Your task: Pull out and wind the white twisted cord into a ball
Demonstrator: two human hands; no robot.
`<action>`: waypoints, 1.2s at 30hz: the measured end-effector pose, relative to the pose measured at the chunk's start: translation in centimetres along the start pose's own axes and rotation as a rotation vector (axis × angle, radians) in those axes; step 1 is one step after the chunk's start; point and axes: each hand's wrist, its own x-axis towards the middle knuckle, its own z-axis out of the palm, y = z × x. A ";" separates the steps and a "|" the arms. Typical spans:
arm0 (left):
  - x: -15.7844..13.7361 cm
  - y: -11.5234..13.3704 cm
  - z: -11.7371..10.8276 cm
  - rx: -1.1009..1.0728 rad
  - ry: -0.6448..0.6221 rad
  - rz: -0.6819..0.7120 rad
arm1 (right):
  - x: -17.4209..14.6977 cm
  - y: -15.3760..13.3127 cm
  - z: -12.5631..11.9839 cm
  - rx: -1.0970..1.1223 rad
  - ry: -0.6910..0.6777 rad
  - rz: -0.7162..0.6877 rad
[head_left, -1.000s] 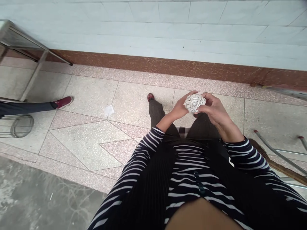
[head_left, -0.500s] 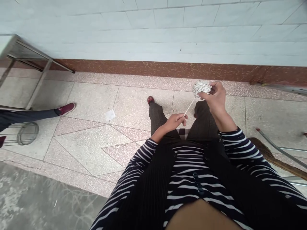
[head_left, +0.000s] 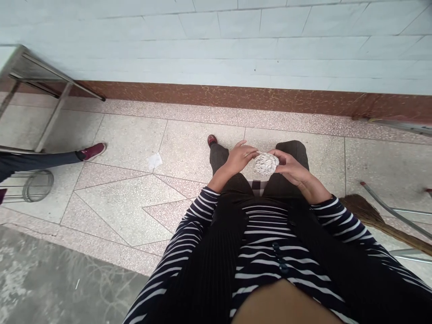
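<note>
A ball of white cord (head_left: pixel 265 165) is held in front of my lap, above my knees. My right hand (head_left: pixel 294 170) grips it from the right side, thumb and fingers around its edge. From the top of the ball a short length of cord runs left into the fingers of my left hand (head_left: pixel 239 158), which pinch it close beside the ball. The fingertips of my left hand are partly hidden behind the cord.
A metal-legged table (head_left: pixel 56 114) stands at the left, near another person's red shoe (head_left: pixel 93 152) and a wire rack (head_left: pixel 38 186). White paper (head_left: pixel 155 160) lies on the tiled floor. At the right are a broom (head_left: pixel 362 209) and metal tubing (head_left: pixel 388 204).
My right hand has brought the cord ball down and left, toward my lap. My left hand has risen slightly, and the stretch of cord between the hands is much shorter.
</note>
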 end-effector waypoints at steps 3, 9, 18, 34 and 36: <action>-1.0 -0.8 2.0 -0.093 -0.008 -0.129 | -1.2 -1.8 0.0 0.155 0.015 -0.028; -3.5 -0.7 4.9 -0.086 -0.106 -0.177 | 2.0 -4.0 -2.4 0.028 0.356 -0.320; -2.5 1.4 0.3 0.218 0.048 0.153 | 4.2 2.7 -1.4 -0.433 0.373 0.064; -4.4 -0.2 5.4 -0.002 -0.126 -0.133 | 1.4 -2.8 -2.1 -0.004 0.289 -0.055; -4.8 0.5 4.8 0.063 -0.120 -0.102 | 3.0 -2.0 -2.4 -0.087 0.404 -0.105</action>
